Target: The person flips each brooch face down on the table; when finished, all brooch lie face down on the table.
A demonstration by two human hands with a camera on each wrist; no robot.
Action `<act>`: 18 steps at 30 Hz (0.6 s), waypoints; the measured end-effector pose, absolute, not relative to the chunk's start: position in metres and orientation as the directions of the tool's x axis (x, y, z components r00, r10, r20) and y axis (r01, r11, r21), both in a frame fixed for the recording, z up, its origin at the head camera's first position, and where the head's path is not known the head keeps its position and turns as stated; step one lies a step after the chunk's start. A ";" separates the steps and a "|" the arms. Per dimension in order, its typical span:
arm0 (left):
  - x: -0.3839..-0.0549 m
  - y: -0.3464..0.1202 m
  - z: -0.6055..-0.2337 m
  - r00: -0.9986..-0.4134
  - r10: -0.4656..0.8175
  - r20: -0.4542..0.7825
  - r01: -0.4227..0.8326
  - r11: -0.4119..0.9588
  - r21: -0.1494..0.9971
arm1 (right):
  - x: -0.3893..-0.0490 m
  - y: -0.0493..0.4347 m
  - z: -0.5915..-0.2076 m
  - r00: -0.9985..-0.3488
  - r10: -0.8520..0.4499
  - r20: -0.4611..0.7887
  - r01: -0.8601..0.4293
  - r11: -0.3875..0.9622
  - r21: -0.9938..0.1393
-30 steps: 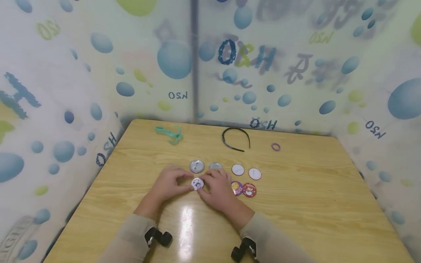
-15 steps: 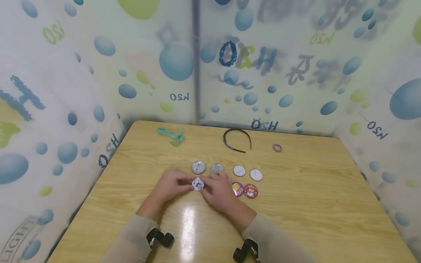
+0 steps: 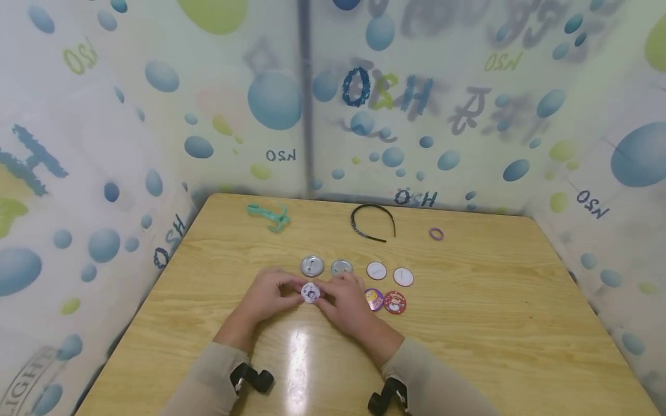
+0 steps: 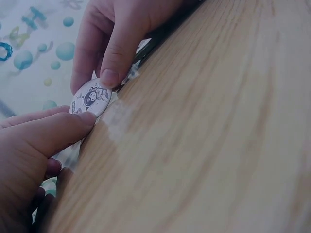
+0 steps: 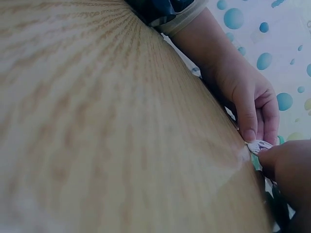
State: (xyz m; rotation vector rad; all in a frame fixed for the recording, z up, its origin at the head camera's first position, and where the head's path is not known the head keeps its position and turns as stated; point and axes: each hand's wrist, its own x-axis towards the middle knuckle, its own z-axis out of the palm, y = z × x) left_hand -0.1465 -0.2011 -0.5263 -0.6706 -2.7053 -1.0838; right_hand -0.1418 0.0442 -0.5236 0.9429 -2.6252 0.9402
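A round white pin badge (image 3: 310, 293) with a dark cartoon drawing is held between both hands, just above the wooden table. My left hand (image 3: 270, 293) pinches its left edge between thumb and fingers. On the opposite edge, my right hand (image 3: 346, 301) pinches it the same way. The left wrist view shows the printed face of the badge (image 4: 92, 98) with a thumb on each side. In the right wrist view the badge (image 5: 259, 145) is partly covered by the right thumb.
Behind the hands lie two silver-backed badges (image 3: 312, 266) and two white discs (image 3: 377, 270). A purple badge (image 3: 373, 299) and a red badge (image 3: 395, 302) sit right of the right hand. Farther back are a green claw-like clip (image 3: 269, 217), a black headband (image 3: 359, 228) and a purple ring (image 3: 436, 234).
Both hands keep their pinch on the white badge, which has tilted slightly. The right fingers uncover more of the second silver-backed badge. Otherwise the view shifts slightly with the head.
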 end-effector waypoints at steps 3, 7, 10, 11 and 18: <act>-0.146 -0.201 -0.527 -0.886 0.348 0.306 0.463 0.631 0.622 | -0.142 0.044 -0.524 -0.783 -0.495 0.378 -0.622 0.588 -0.518; -0.145 -0.201 -0.527 -0.888 0.344 0.307 0.460 0.621 0.635 | -0.141 0.043 -0.524 -0.797 -0.478 0.369 -0.603 0.588 -0.540; -0.146 -0.200 -0.527 -0.896 0.335 0.290 0.442 0.619 0.650 | -0.142 0.043 -0.525 -0.807 -0.461 0.369 -0.589 0.581 -0.562; -0.146 -0.199 -0.527 -0.898 0.333 0.286 0.437 0.618 0.654 | -0.142 0.043 -0.525 -0.810 -0.456 0.370 -0.585 0.580 -0.567; -0.147 -0.200 -0.526 -0.895 0.331 0.299 0.445 0.621 0.645 | -0.144 0.042 -0.526 -0.826 -0.439 0.353 -0.561 0.577 -0.593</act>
